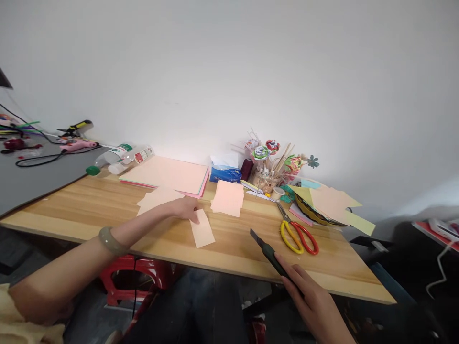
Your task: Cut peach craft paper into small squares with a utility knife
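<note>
My left hand [186,208] grips the upper end of a small pale pink paper piece [203,231] at the middle of the wooden table. In my right hand [301,286], near the front edge, is a dark green utility knife [270,255] with its blade out, pointing up and left. Behind the held piece is a stack of cut pink paper squares [229,197]. More pale paper [158,198] lies partly behind my left forearm. Scissors [296,234] with one yellow and one red handle rest to the right of the knife.
Large coloured sheets [168,173] lie at the back left beside two plastic bottles [125,158]. A blue tissue pack [225,173] and a container of paper flowers [267,174] stand near the wall. Paper scraps [326,205] fill a dark basket at right. A red stool [132,277] is below.
</note>
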Demonstrator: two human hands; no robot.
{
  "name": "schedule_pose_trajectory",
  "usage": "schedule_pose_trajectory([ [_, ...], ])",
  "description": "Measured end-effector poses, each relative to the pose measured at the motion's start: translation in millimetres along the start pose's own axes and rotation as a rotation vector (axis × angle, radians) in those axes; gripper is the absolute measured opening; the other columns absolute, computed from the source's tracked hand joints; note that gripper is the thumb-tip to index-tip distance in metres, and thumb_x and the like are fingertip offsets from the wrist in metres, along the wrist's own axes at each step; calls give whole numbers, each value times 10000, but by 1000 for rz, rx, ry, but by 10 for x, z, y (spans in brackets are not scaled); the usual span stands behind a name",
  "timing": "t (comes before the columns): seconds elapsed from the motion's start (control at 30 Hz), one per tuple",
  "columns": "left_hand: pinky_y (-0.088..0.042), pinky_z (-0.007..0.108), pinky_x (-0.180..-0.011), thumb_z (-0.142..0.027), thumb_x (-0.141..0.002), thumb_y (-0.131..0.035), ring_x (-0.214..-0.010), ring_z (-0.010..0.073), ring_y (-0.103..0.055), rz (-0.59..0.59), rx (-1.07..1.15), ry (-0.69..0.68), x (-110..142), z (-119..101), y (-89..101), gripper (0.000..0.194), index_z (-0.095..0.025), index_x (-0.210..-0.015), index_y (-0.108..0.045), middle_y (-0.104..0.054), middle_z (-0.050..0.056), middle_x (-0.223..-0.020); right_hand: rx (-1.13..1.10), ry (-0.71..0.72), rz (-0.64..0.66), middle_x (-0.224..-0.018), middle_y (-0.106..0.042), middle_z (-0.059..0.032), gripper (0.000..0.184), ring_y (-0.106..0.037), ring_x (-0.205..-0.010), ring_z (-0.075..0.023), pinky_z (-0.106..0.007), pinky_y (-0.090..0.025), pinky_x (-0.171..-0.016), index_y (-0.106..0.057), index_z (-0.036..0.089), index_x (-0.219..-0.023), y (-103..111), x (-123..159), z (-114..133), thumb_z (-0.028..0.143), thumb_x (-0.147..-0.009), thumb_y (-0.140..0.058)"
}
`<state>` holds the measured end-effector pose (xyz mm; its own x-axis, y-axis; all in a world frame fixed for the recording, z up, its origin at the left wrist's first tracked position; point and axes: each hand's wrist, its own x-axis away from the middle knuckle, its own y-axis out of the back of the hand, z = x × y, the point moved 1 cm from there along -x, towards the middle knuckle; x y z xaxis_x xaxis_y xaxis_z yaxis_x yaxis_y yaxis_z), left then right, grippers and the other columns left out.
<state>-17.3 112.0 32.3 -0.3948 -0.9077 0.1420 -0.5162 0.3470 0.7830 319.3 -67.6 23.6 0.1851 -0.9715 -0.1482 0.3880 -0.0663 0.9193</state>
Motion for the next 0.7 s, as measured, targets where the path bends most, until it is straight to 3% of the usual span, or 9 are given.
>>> schedule_pose_trajectory([
  [0.1, -442, 242, -587, -354, -604, -663, -712, 218, -631, -33, 93, -16, -167, -131, -117, 226, -160, -719, -662, -675, 0, -711, -20, -62, -53, -1136, -617, -58, 441, -600, -1020, -189, -269, -500, -770, -434, 302, -1334, 23, 80, -159, 416, -920, -338],
  [0.17, -457, 255, -627, -413, -709, -579, -785, 223, -634, -126, 140, -10, -295, -236, -212, 317, -137, -846, -652, -685, 39, -835, -25, -89, -87, -1159, -609, -59, 447, -586, -1045, -188, -270, -488, -796, -429, 290, -1338, 24, 94, -244, 417, -919, -338],
  [0.3, -457, 318, -775, -412, -683, -618, -963, 277, -592, -350, 155, 35, -464, -386, -265, 457, -101, -1017, -591, -638, 124, -1018, 14, -148, -192, -1131, -616, -54, 467, -594, -1019, -185, -274, -479, -797, -396, 273, -1357, 43, 66, -382, 424, -922, -316],
  [0.4, -386, 397, -924, -380, -741, -539, -1157, 316, -468, -513, 151, 48, -360, -450, -147, 540, -64, -1177, -492, -517, 194, -1211, 129, -215, -239, -1091, -624, -47, 485, -625, -928, -190, -282, -492, -727, -365, 272, -1373, 89, 0, -469, 439, -924, -288],
  [0.47, -366, 415, -959, -350, -783, -452, -1166, 295, -461, -552, 154, 1, -115, -527, -75, 493, -81, -1194, -491, -489, 182, -1251, 263, -279, -255, -1054, -626, -60, 502, -636, -860, -206, -306, -497, -662, -359, 257, -1378, 124, -85, -511, 452, -927, -255],
  [0.57, -417, 354, -935, -398, -810, -398, -1047, 212, -551, -427, 175, -203, 534, -725, -104, 382, -244, -1091, -606, -615, 44, -1102, 528, -381, -249, -983, -622, -91, 509, -636, -760, -234, -345, -478, -582, -374, 218, -1373, 149, -288, -542, 417, -940, -193],
  [0.63, -469, 415, -855, -487, -782, -431, -1027, 250, -561, -7, 266, -557, 1092, -880, -232, 467, -328, -1199, -568, -637, 39, -1084, 639, -411, -240, -928, -616, -115, 509, -627, -725, -249, -364, -463, -577, -383, 186, -1368, 141, -452, -555, 371, -944, -172],
  [0.7, -518, 420, -698, -585, -690, -485, -930, 259, -606, 123, 289, -647, 1632, -959, -359, 486, -490, -1161, -558, -677, -25, -977, 676, -396, -234, -884, -610, -136, 498, -615, -744, -262, -375, -455, -602, -413, 158, -1346, 120, -610, -571, 337, -941, -185],
])
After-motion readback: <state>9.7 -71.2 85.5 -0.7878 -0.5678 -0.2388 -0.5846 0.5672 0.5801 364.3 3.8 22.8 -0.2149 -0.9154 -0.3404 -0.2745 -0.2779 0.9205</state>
